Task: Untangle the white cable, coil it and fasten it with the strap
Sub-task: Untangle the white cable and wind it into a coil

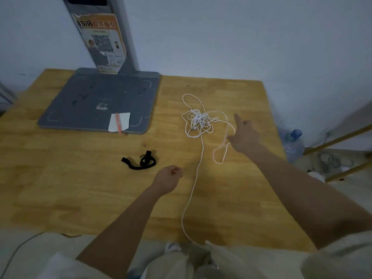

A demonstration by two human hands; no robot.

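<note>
Near desk's (pixel 60 188) far edge, right hand (pixel 244 135) spread wide over cable (pixel 199 119); left hand (pixel 168 178) loosely curled, empty. Yanking risks tighter knots.

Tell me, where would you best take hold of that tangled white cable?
Probably the white cable by its single straight run leading from the knot toward the table's near edge, pinched from above. That strand lies flat and alone on the wooden table, unlike the crossed loops.

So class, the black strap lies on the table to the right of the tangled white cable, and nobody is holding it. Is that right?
Not quite. The head view shows the black strap to the left of the tangled white cable, not the right. The rest holds: it lies on the table, and neither hand holds it.
</note>
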